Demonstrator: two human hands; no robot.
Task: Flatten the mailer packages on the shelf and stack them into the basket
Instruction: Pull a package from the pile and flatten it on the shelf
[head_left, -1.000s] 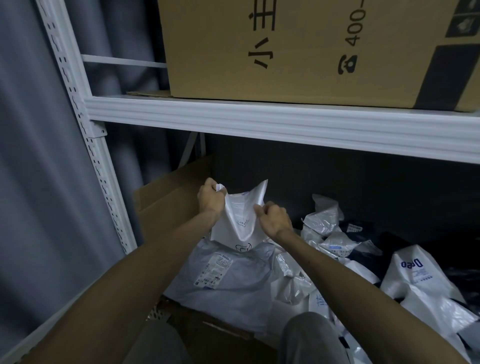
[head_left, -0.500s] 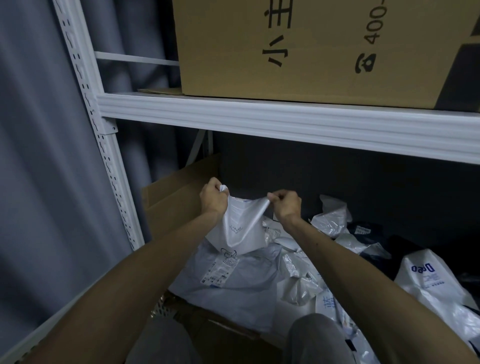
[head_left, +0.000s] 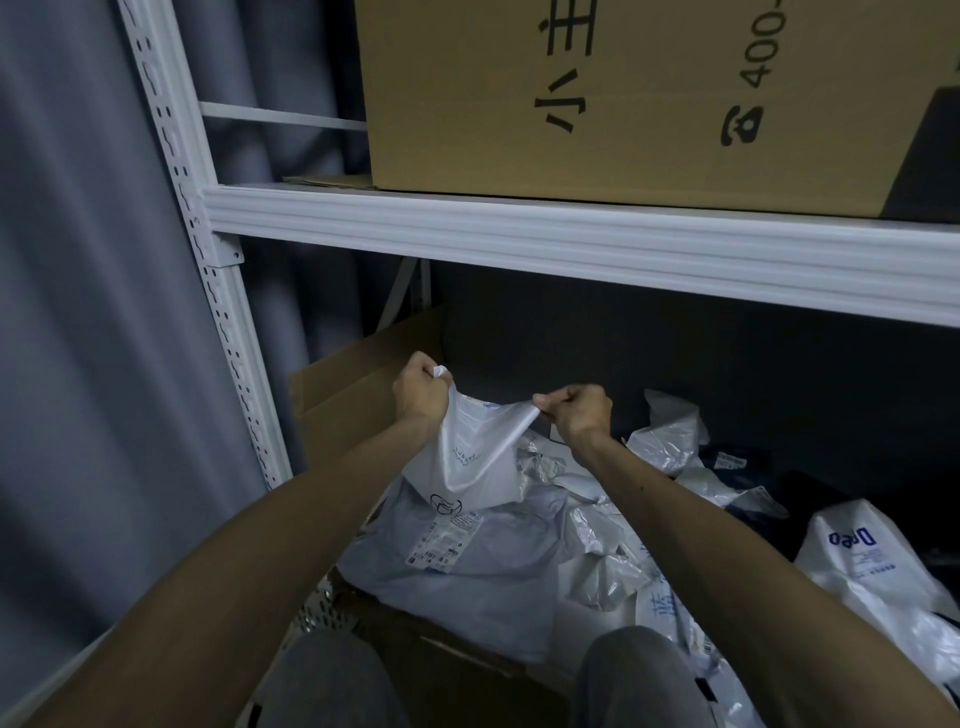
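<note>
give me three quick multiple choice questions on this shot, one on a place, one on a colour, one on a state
1. Where is the cardboard box?
A) on the floor
B) on the upper shelf
C) on the person's lap

2. What colour is the held mailer?
A) red
B) green
C) white

3. How is that mailer held?
A) the left hand and the right hand each grip its top edge
B) by one hand only
C) no hand touches it

Answers:
1 B, the box sits on the white shelf board above the hands.
2 C, its plastic is white with small dark print.
3 A, both hands are curled round the top edge, which is stretched between them.
</note>
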